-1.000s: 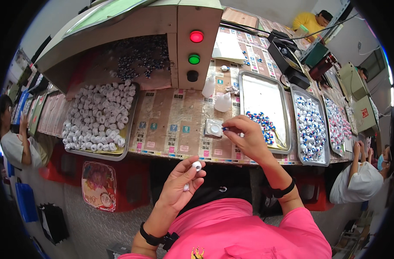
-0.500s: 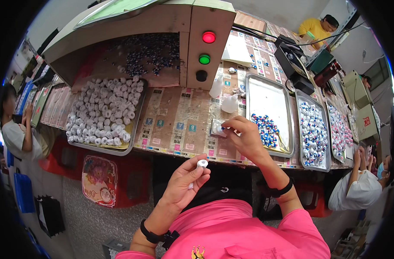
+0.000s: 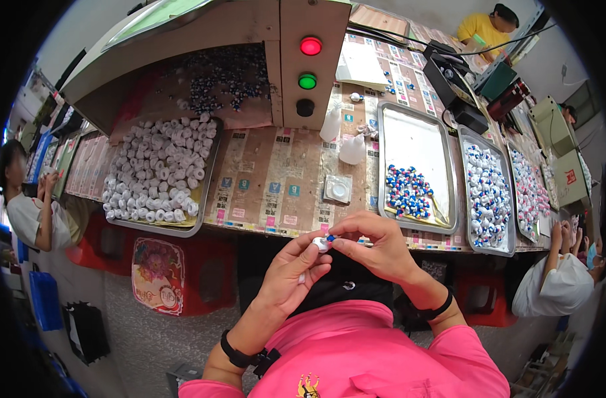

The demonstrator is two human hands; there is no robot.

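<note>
My left hand (image 3: 291, 270) pinches a small white round piece (image 3: 321, 245) between thumb and fingers, above my lap near the table's front edge. A second white bit (image 3: 301, 278) shows under its curled fingers. Closed in a pinch, my right hand (image 3: 379, 247) holds a small blue piece (image 3: 331, 238) against the top of the white one. Whether the two are joined, I cannot tell. Beyond my hands, on the table, lies a small square block with a round white dish (image 3: 338, 190). Two white squeeze bottles, one squat (image 3: 352, 150) and one slim (image 3: 331, 125), stand behind it.
A metal tray (image 3: 212, 176) heaped with white pieces sits at left, before a beige machine (image 3: 309, 99) with lit red and green lamps. At right are a tray (image 3: 415, 132) partly filled with blue-and-red pieces and another full tray (image 3: 512, 232). Other people sit left and right.
My right hand has come from the square block back toward me, bringing the blue piece to the white piece. My left hand has stayed nearly in place, still pinching.
</note>
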